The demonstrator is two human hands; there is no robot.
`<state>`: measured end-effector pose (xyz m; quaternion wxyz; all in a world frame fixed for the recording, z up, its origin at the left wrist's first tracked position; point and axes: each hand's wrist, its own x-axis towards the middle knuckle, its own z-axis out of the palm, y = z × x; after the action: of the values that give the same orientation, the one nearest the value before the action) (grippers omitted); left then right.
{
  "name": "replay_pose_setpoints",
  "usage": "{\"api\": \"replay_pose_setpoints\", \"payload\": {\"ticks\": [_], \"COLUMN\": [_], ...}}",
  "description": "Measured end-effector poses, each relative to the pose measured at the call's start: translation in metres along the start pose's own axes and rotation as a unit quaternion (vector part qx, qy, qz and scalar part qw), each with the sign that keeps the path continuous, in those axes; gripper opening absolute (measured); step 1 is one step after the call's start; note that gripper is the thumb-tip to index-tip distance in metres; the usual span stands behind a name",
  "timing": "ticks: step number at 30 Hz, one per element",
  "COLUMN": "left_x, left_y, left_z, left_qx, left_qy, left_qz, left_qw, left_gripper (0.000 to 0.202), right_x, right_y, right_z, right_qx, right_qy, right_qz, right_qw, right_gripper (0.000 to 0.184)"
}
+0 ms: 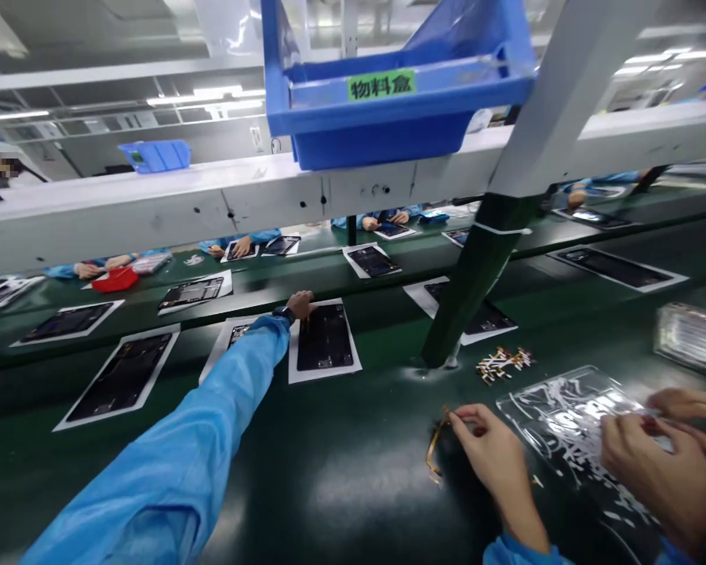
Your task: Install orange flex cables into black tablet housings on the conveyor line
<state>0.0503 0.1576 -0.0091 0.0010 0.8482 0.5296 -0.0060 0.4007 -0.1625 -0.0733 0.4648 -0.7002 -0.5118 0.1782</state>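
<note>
My left arm, in a blue sleeve with a dark watch at the wrist, reaches far out over the green belt. My left hand rests with curled fingers on the top left corner of an opened dark tablet, which lies on a white sheet. My right hand is low and near me. Its fingertips pinch a thin orange flex cable on the dark bench. Just right of it lies a clear plastic tray with small white parts.
Two hands of a co-worker work over the clear tray at the right. Small connectors lie by a slanted green post. More tablets on sheets line the belts. People in blue sleeves work opposite. A blue bin sits on the overhead rail.
</note>
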Motion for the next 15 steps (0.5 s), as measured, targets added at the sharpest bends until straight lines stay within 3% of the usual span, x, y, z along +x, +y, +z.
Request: {"api": "replay_pose_setpoints", "payload": {"ticks": [3, 7, 10, 12, 15], "left_x": [-0.046, -0.148, -0.217, -0.244, -0.261], "left_y": [-0.032, -0.072, -0.082, -0.083, -0.085], "left_z": [0.002, -0.002, 0.001, 0.005, 0.009], "left_qx": [0.012, 0.031, 0.048, 0.056, 0.064], "left_qy": [-0.031, -0.103, -0.132, -0.135, -0.127], "left_qz": [0.022, 0.059, 0.068, 0.071, 0.078], "left_qw": [0.999, 0.992, 0.988, 0.987, 0.987], "left_gripper": [0.032, 0.025, 0.017, 0.011, 0.011], "right_x": [0.000, -0.006, -0.010, -0.011, -0.011], "right_y": [-0.002, -0.007, -0.015, -0.019, -0.021], "right_z": [-0.005, -0.004, 0.000, 0.002, 0.005], "right_qx": [0.036, 0.047, 0.038, 0.024, 0.005], "right_qy": [-0.018, -0.043, -0.043, -0.040, -0.049], "right_qz": [0.032, 0.057, 0.068, 0.073, 0.088], "right_qw": [0.999, 0.996, 0.996, 0.996, 0.995], "right_gripper": [0.021, 0.031, 0.035, 0.038, 0.042]}}
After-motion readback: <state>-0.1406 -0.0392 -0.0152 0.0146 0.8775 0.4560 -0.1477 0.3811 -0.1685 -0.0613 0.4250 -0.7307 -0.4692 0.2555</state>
